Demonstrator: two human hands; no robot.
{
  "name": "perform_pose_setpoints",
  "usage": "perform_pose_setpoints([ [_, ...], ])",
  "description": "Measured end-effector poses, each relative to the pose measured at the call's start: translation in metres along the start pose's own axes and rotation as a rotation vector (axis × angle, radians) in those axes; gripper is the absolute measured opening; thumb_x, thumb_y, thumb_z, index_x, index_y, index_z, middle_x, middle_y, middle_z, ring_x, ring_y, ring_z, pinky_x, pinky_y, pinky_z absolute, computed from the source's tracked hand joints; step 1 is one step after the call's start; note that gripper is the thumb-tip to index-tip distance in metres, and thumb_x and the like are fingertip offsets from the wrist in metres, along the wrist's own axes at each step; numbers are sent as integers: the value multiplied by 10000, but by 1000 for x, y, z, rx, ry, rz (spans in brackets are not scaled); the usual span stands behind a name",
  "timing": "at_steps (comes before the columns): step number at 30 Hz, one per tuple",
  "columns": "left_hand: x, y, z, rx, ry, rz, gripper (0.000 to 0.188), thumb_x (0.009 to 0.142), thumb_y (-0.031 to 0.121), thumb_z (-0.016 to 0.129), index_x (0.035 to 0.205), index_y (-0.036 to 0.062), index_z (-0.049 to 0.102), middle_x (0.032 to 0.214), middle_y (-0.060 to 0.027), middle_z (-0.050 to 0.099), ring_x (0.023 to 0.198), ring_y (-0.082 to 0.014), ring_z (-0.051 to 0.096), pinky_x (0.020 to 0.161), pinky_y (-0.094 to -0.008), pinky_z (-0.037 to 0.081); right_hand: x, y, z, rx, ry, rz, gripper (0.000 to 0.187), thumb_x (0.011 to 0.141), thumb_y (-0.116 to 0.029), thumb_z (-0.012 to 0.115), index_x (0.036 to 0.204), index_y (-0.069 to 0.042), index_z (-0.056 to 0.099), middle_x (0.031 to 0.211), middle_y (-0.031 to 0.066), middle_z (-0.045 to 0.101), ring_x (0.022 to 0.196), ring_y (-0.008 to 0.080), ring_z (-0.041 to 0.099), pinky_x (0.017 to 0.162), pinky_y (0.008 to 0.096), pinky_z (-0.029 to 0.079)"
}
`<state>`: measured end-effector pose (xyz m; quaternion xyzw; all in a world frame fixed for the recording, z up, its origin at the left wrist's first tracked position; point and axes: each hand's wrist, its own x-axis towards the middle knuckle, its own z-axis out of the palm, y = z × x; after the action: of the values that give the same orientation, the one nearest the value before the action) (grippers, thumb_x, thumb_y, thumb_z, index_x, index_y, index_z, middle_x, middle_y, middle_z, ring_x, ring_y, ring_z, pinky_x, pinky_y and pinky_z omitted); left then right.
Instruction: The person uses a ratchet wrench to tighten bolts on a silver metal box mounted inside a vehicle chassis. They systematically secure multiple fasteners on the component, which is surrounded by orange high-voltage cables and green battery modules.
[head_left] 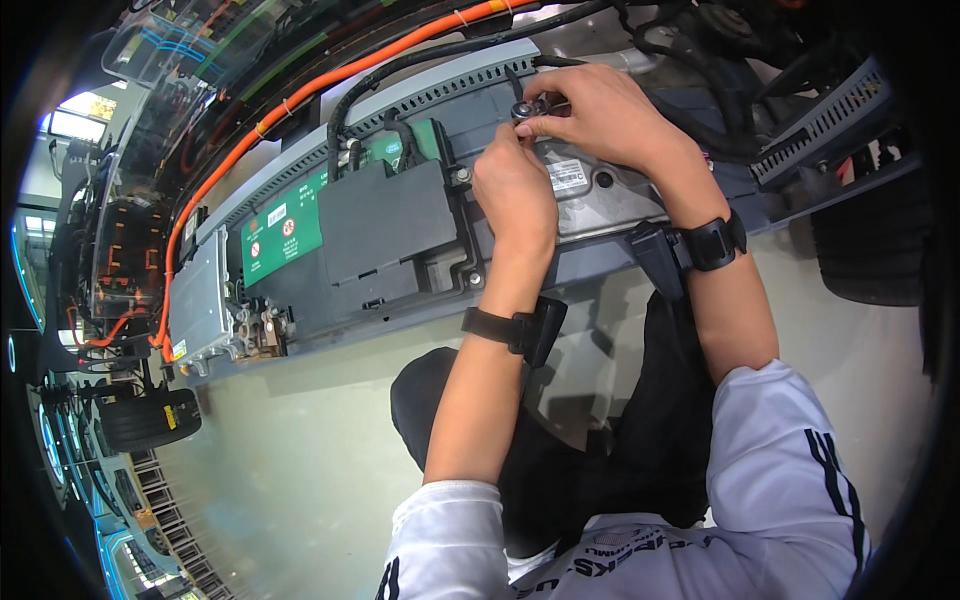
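Note:
Over the grey metal cover (625, 195) of a long component tray, my two hands meet. My right hand (605, 112) has its fingers curled round what looks like a ratchet wrench (521, 111), whose round, shiny silver head shows at the fingertips. Just below that head, my left hand (513, 190) is closed, fingertips pinched together; whatever lies in them is hidden by the fingers. A white label (567, 176) on the cover sits beside my left hand. To the left stands a black plastic cover (388, 225) next to a green panel (283, 232) bearing warning signs.
An orange cable (262, 125) arches along the far side, with black hoses (405, 62) beside it. A perforated grey rail (432, 98) edges the tray. Wheels stand at left (150, 418) and right (868, 250). Pale floor (290, 440) lies in front of the tray.

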<state>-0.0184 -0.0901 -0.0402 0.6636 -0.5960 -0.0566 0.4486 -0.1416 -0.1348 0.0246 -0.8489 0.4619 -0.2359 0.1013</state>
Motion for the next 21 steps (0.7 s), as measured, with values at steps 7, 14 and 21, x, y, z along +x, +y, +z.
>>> perform_pose_setpoints([
  [7,-4,0,9,-165,123,53,84,859,5,596,905,-64,588,806,-282,635,769,-452,626,684,-478,472,2,-11,1,-159,-79,-28,252,792,-179,703,1016,-64,704,847,155,685,852,349,649,717,399,507],
  [14,-6,8,15,-219,96,11,119,859,-28,561,964,-67,600,886,-275,660,846,-447,639,722,-462,487,4,13,19,-168,164,-200,356,704,-68,735,1059,-68,713,880,117,715,896,235,684,1032,407,364],
  [21,-4,-1,11,-218,94,-2,73,851,-14,600,907,-58,612,826,-245,673,780,-425,656,686,-435,499,1,-18,-1,-127,38,45,377,716,-36,644,1087,-76,694,775,123,690,819,314,659,772,404,492],
])
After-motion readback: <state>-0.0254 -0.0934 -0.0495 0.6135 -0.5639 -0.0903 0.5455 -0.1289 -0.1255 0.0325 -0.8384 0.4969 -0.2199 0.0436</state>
